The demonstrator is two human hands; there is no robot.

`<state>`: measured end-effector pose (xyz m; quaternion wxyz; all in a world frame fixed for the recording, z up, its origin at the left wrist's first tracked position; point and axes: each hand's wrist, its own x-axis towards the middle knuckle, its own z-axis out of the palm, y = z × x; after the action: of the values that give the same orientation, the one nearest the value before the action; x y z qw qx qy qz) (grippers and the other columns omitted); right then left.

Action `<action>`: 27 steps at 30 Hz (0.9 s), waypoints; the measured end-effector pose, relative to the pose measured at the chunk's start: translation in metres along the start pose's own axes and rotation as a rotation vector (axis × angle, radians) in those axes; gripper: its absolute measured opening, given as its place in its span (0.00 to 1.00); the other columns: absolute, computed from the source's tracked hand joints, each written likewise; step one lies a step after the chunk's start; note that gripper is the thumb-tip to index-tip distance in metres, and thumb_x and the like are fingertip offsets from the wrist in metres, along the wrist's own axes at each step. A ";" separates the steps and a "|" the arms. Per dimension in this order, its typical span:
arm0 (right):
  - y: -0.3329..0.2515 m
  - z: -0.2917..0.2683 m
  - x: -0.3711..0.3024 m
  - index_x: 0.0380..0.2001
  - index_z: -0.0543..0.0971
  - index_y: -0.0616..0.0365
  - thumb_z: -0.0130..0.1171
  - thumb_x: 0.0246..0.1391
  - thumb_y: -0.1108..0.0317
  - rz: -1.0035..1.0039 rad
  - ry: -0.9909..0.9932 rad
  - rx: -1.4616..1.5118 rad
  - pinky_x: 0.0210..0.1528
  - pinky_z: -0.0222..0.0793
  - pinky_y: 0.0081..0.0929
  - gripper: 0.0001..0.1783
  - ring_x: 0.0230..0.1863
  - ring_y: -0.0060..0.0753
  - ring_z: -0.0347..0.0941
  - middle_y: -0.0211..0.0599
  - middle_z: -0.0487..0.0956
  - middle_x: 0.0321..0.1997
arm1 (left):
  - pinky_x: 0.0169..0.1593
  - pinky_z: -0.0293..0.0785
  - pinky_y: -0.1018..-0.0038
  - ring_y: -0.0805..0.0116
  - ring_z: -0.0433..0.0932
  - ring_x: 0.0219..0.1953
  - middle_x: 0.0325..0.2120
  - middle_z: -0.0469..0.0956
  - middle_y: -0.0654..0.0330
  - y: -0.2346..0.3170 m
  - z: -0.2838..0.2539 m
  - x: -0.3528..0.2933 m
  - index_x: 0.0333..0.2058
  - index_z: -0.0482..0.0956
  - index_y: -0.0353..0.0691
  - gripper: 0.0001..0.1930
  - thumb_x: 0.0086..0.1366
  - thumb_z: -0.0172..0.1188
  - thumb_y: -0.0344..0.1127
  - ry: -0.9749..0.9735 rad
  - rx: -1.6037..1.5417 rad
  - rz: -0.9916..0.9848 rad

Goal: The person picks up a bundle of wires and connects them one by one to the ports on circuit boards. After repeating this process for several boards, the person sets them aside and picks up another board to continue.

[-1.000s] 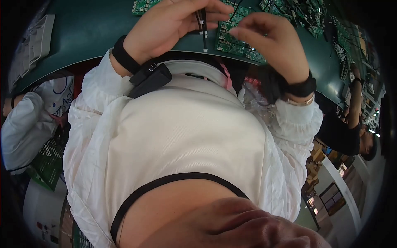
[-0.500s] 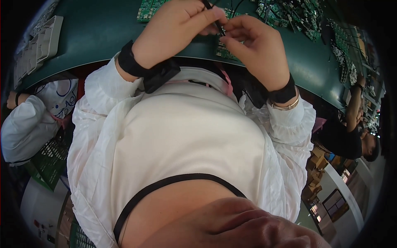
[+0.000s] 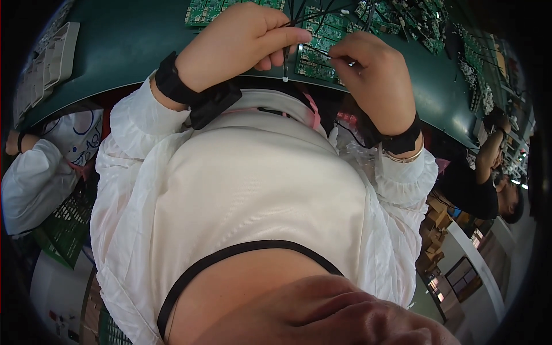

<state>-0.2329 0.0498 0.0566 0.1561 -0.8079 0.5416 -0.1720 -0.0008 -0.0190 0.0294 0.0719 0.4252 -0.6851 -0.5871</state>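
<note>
Thin black cables fan out from my left hand, which is closed round them with the thumb pressed on top. One cable end with a small pale connector hangs below those fingers near the table edge. My right hand is closed in a pinch on a thin black cable over a green circuit board panel. Its fingertips partly hide the cable's end. Another green circuit board panel lies beyond my left hand, partly covered by it.
On the dark green table, a heap of circuit boards with cables lies at the far right, and more boards beyond it. A pale compartment tray stands at the left. People sit at the left and right.
My hands, close together on the black cables before, have moved apart. The right went right and slightly down, the left a little left. More of the circuit board panel shows between them.
</note>
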 end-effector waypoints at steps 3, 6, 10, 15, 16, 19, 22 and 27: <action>0.010 0.004 -0.005 0.37 0.84 0.63 0.64 0.54 0.79 0.182 0.035 0.086 0.36 0.77 0.26 0.07 0.37 0.33 0.84 0.40 0.85 0.38 | 0.25 0.74 0.79 0.74 0.80 0.20 0.21 0.83 0.61 -0.004 -0.003 -0.001 0.30 0.82 0.32 0.17 0.76 0.56 0.38 -0.010 -0.192 0.042; 0.022 0.011 -0.011 0.39 0.84 0.64 0.64 0.56 0.79 0.369 0.059 0.398 0.38 0.78 0.24 0.07 0.39 0.30 0.84 0.39 0.86 0.40 | 0.25 0.73 0.82 0.78 0.79 0.21 0.21 0.82 0.63 -0.022 -0.013 -0.002 0.34 0.82 0.34 0.16 0.77 0.55 0.41 0.027 -0.497 0.092; 0.037 0.021 -0.016 0.43 0.82 0.66 0.64 0.58 0.79 0.549 0.049 1.002 0.43 0.79 0.23 0.09 0.43 0.29 0.84 0.39 0.86 0.43 | 0.28 0.76 0.82 0.77 0.80 0.21 0.23 0.82 0.62 -0.025 -0.010 -0.008 0.37 0.82 0.34 0.18 0.77 0.56 0.44 -0.068 -0.901 0.253; 0.037 0.024 -0.014 0.44 0.82 0.66 0.64 0.59 0.80 0.558 0.006 1.024 0.47 0.78 0.22 0.10 0.45 0.30 0.83 0.39 0.86 0.44 | 0.32 0.78 0.82 0.73 0.83 0.25 0.27 0.85 0.60 -0.050 0.005 0.023 0.38 0.82 0.34 0.18 0.78 0.53 0.44 -0.234 -0.554 0.952; 0.036 0.024 -0.014 0.43 0.82 0.66 0.64 0.58 0.80 0.560 0.013 0.978 0.48 0.78 0.21 0.09 0.45 0.29 0.83 0.39 0.86 0.43 | 0.36 0.78 0.82 0.73 0.82 0.31 0.34 0.84 0.59 -0.050 0.005 0.018 0.38 0.82 0.34 0.18 0.78 0.53 0.44 -0.237 -0.506 0.682; 0.027 0.034 -0.014 0.41 0.83 0.66 0.65 0.58 0.81 0.463 0.068 0.782 0.47 0.77 0.20 0.08 0.44 0.27 0.83 0.38 0.86 0.43 | 0.45 0.79 0.80 0.74 0.80 0.43 0.48 0.82 0.58 -0.045 0.007 0.004 0.36 0.83 0.34 0.20 0.77 0.54 0.46 -0.235 -0.400 0.144; 0.020 0.041 -0.010 0.39 0.83 0.66 0.65 0.57 0.81 0.359 0.089 0.614 0.47 0.77 0.19 0.07 0.42 0.25 0.82 0.37 0.86 0.43 | 0.48 0.78 0.79 0.73 0.81 0.43 0.48 0.83 0.56 -0.043 0.012 0.002 0.36 0.83 0.34 0.20 0.78 0.53 0.46 -0.178 -0.474 0.260; 0.019 0.049 -0.006 0.38 0.83 0.65 0.65 0.55 0.83 0.196 0.092 0.362 0.45 0.78 0.21 0.07 0.40 0.25 0.83 0.36 0.86 0.42 | 0.53 0.77 0.77 0.71 0.81 0.47 0.49 0.83 0.54 -0.049 0.016 0.010 0.36 0.84 0.33 0.21 0.78 0.53 0.46 -0.243 -0.512 0.215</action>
<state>-0.2284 0.0517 0.0043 0.2898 -0.7016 0.5843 -0.2870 0.0076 -0.0113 -0.0217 0.1560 0.2451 -0.5593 -0.7764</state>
